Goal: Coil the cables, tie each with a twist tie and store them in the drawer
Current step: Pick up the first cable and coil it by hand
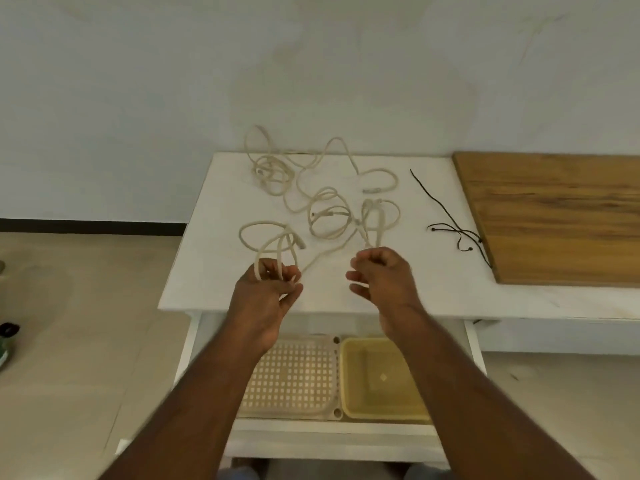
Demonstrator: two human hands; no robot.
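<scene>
Several cream cables (325, 188) lie tangled across the white table top (214, 216). My left hand (268, 292) grips a few loops of one cream cable (266, 237), whose coil stands up above the fingers. A strand runs from it toward the right. My right hand (379, 275) hovers with curled fingers just below a small looped cable (375, 216); whether it pinches the strand I cannot tell. Thin black twist ties (450, 225) lie at the table's right side. The drawer (332, 427) below the table stands open.
Inside the drawer sit a perforated beige tray (294, 379) and a yellow plastic tub (381, 379). A wooden board (561, 216) lies to the right of the table. A white wall rises behind, and tiled floor spreads on the left.
</scene>
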